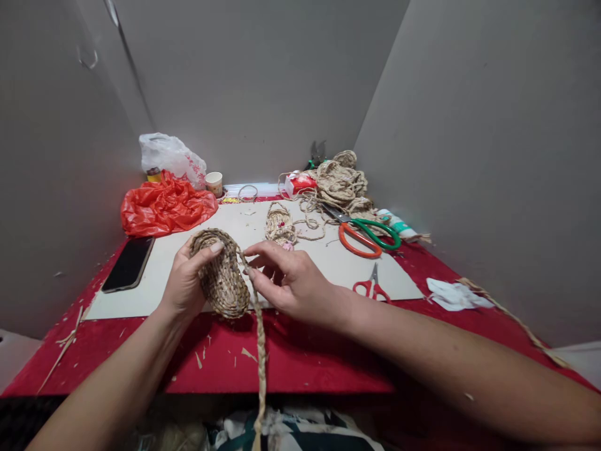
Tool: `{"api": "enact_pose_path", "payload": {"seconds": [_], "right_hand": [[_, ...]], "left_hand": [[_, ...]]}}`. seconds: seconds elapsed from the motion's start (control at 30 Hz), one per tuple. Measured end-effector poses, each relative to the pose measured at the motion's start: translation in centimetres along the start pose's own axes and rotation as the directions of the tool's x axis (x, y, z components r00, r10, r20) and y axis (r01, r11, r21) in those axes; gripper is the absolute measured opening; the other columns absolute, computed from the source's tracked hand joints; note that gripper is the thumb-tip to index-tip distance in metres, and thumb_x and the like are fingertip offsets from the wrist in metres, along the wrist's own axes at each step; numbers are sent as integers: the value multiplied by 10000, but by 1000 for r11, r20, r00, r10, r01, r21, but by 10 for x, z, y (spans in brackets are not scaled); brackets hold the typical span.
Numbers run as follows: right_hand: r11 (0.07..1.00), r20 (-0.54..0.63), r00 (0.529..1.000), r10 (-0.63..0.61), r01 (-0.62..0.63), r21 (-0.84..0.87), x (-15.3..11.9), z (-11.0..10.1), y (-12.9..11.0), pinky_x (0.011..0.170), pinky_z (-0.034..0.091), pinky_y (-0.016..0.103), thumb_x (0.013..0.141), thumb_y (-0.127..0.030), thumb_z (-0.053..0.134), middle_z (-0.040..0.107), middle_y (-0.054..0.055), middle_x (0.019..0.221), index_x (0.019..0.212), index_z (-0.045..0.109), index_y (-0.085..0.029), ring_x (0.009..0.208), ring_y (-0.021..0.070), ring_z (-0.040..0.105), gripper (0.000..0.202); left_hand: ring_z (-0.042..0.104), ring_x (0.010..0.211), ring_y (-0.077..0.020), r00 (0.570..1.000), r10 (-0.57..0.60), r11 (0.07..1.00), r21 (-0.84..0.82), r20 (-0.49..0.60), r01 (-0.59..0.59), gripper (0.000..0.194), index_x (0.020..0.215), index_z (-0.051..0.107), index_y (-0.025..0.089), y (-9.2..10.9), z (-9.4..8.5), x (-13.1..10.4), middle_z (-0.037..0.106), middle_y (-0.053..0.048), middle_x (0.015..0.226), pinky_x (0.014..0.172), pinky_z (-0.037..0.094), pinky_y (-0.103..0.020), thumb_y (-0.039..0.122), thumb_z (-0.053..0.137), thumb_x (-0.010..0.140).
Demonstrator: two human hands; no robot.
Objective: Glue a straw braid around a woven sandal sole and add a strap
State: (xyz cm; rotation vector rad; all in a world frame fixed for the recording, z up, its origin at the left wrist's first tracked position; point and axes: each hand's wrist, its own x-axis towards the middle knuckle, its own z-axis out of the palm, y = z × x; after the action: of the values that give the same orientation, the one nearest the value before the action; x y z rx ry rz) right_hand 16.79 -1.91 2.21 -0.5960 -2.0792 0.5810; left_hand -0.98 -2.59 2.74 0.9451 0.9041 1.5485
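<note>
My left hand (pixel 186 275) grips a small woven straw slipper (pixel 224 285) by its left side, the thumb pressed over its upper rim. A braided straw cord (pixel 260 351) runs from the slipper's right edge and hangs down past the table's front edge. My right hand (pixel 286 279) pinches this cord close to the slipper's edge with thumb and index finger; the other fingers are curled. Behind the hands, on the pale board (pixel 154 275), lies another small woven slipper (pixel 280 224) with a red bead on it.
Large scissors (pixel 361 230) with orange and green handles and small red scissors (pixel 373 287) lie to the right. Coiled braid (pixel 342 181) is heaped behind. A phone (pixel 129 266), an orange plastic bag (pixel 166 207) and a paper cup (pixel 214 183) sit left. Grey walls (pixel 253 81) enclose the red table.
</note>
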Motion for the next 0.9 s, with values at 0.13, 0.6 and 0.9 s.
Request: {"api": "enact_pose_path", "payload": {"seconds": [0.13,0.6,0.9], "right_hand": [[999,-42,998,-45,45,-3,-1,1,2,503,414,172,827,-104,523,589,-26,632,1016,581,-111,483,55,495,197],[958,-118,972,204,-174,226,3,3,3,530,441,199,825,-188,576,600,-24,637,983,624,-119,527,67,530,179],[996,-142,990,12,2,92,-2,7,9,605,506,227,833,-135,550,716,55,774,929,708,-124,666,120,646,185]], "left_hand": [[595,632,-107,1000,-2,1000,4,-5,2,236,865,633,158,-2,1,0,648,18,743,670,499,-227,189,749,662],[579,621,-99,999,45,997,62,-7,-44,215,851,632,188,-3,7,-6,633,34,739,648,490,-219,206,751,672],[576,624,-103,998,51,990,131,-22,-48,221,849,627,193,-8,7,-8,621,32,742,626,476,-213,231,754,672]]}}
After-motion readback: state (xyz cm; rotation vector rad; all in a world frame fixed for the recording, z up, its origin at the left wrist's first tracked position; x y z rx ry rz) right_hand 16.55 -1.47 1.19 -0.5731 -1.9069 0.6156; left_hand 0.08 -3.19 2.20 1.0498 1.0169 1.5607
